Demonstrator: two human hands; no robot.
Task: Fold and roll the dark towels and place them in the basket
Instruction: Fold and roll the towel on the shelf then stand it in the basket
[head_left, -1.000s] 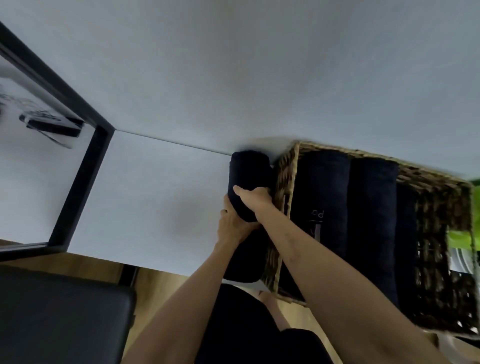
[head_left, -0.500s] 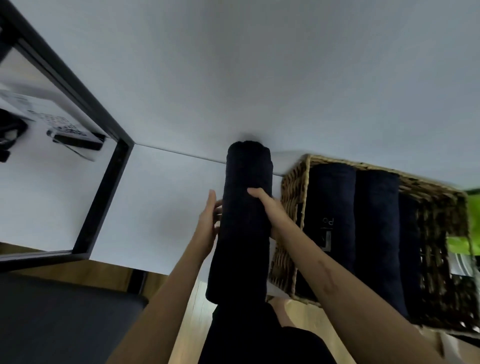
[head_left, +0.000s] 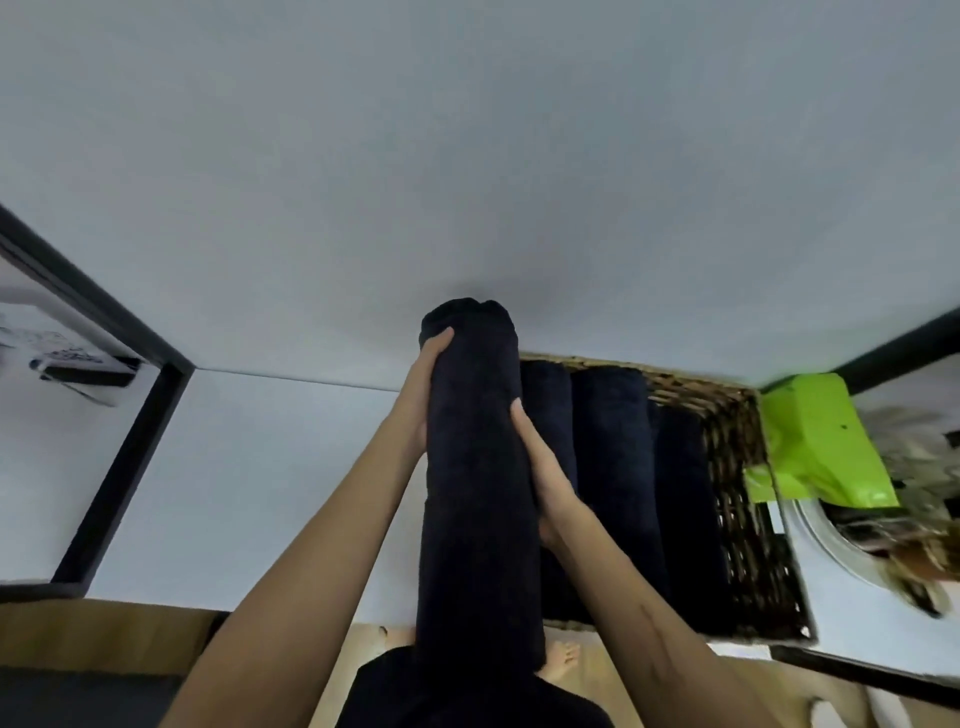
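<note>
A long rolled dark towel (head_left: 478, 467) is held up off the white table (head_left: 270, 493), its length running away from me. My left hand (head_left: 423, 395) grips its left side near the far end, thumb over the top. On the roll's right side, my right hand (head_left: 540, 467) holds it lower down. The roll hangs over the left edge of the wicker basket (head_left: 748, 519) and hides that edge. Three rolled dark towels (head_left: 613, 467) lie side by side in the basket; its right part holds none.
A black frame (head_left: 130, 452) borders the table on the left, with a dark remote-like object (head_left: 88, 371) beyond it. A bright green bag (head_left: 815, 441) and a round white rim (head_left: 831, 545) sit right of the basket. Wood floor and a bare foot (head_left: 561, 660) show below.
The rolled towel has come up off the table beside the basket and moved right, over the basket's left edge. Both hands shifted from its top to its sides.
</note>
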